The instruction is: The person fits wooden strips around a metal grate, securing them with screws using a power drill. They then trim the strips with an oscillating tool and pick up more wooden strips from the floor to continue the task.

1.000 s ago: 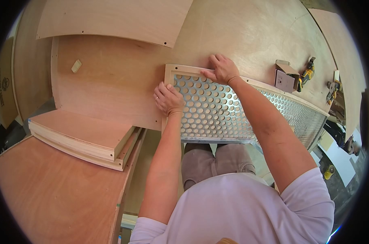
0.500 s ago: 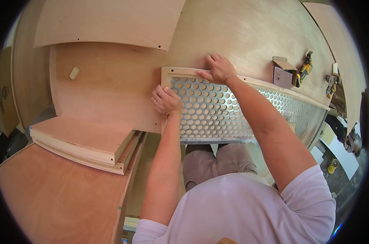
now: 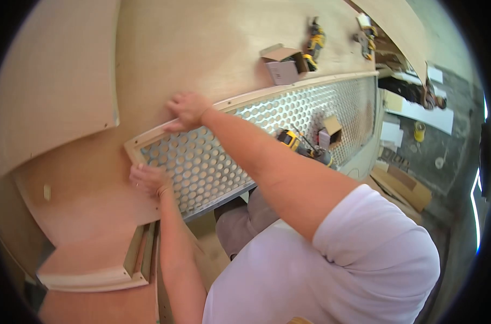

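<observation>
A long perforated metal sheet sits in a pale wooden frame on the plywood surface in front of me. My left hand is closed around the frame's short left end, near the corner. Over the far rail lies my right hand, thumb on the near side and fingers beyond it, gripping the rail; it is slightly blurred. On the metal sheet, past my right forearm, rest a yellow-and-black power tool, partly hidden by the arm, and a small open box.
An open cardboard box and yellow power tools lie behind the frame. Stacked plywood panels are at lower left, a larger panel at upper left. Far right, a person is near a yellow bucket.
My view has swung right, so everything appears rotated and shifted left. The tool and small box on the sheet now show more clearly. Both hands keep their places on the frame.
</observation>
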`<move>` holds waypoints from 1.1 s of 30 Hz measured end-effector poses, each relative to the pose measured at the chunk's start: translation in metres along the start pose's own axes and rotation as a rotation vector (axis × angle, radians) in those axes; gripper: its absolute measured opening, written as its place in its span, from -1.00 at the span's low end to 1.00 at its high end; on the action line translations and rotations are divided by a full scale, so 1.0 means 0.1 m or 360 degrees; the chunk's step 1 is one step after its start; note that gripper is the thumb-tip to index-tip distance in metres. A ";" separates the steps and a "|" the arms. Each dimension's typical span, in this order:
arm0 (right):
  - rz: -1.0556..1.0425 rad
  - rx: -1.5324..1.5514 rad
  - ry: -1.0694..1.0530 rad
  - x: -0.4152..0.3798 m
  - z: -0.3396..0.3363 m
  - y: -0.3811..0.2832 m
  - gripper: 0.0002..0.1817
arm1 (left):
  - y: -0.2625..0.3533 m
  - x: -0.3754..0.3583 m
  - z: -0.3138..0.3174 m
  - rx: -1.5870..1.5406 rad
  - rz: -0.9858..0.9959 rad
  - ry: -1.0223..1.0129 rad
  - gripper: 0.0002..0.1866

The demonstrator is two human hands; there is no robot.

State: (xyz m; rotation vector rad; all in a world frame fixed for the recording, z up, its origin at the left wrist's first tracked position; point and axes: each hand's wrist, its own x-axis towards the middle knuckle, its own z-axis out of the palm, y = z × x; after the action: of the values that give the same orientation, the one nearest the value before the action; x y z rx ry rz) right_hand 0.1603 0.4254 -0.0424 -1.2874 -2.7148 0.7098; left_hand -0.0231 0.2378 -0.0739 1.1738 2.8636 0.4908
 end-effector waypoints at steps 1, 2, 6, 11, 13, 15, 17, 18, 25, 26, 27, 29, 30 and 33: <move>-0.0007 0.0025 0.0004 0.00 -0.02 -0.01 -0.25 | -0.01 0.01 0.00 0.0026 -0.0002 0.0033 -0.65; 0.0012 0.0018 -0.0029 0.00 -0.04 -0.01 -0.26 | -0.02 0.01 0.00 0.0028 0.0014 0.0034 -0.65; 0.0070 0.0024 -0.0141 0.01 -0.07 -0.01 -0.23 | 0.01 0.01 -0.03 0.0119 0.0037 0.0033 -0.64; 0.0057 0.0030 -0.0066 -0.02 -0.07 -0.02 -0.27 | 0.00 0.00 -0.02 0.0098 0.0013 0.0003 -0.65; 0.0065 0.0025 -0.0062 -0.02 -0.07 -0.03 -0.27 | 0.02 0.01 -0.04 0.0067 -0.0019 -0.0037 -0.66; 0.0093 0.0046 -0.0155 -0.02 -0.10 -0.04 -0.23 | 0.01 0.01 -0.05 0.0043 -0.0004 -0.0021 -0.65; 0.0109 0.0066 -0.0218 -0.01 -0.15 -0.05 -0.21 | 0.02 0.01 -0.03 0.0032 0.0002 -0.0018 -0.64; 0.0109 0.0074 -0.0235 0.00 -0.15 -0.04 -0.21 | 0.03 0.01 -0.05 0.0032 -0.0001 -0.0023 -0.64; 0.0089 0.0104 -0.0218 -0.01 -0.12 -0.02 -0.21 | 0.06 0.01 -0.08 0.0073 -0.0069 -0.0109 -0.62; 0.0082 0.0109 -0.0208 -0.01 -0.11 -0.01 -0.21 | 0.06 0.01 -0.08 0.0081 -0.0044 -0.0073 -0.63; 0.0073 0.0115 -0.0199 0.00 -0.09 0.00 -0.21 | 0.05 0.01 -0.05 0.0090 -0.0019 -0.0036 -0.63; 0.0060 0.0131 -0.0169 0.00 -0.05 0.00 -0.20 | -0.01 0.01 -0.01 0.0109 0.0017 -0.0002 -0.65; 0.0056 0.0141 -0.0150 -0.01 -0.03 0.00 -0.20 | -0.02 0.01 -0.02 0.0119 0.0028 -0.0006 -0.66; 0.0107 0.0140 -0.0135 -0.04 -0.02 0.04 -0.27 | -0.02 -0.01 0.05 0.0210 0.0046 -0.0071 -0.72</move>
State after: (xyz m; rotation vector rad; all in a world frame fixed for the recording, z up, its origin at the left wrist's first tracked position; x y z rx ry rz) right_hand 0.1658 0.4254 -0.0418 -1.3644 -2.6816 0.8998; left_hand -0.0235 0.2368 -0.0791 1.2288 2.8837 0.2755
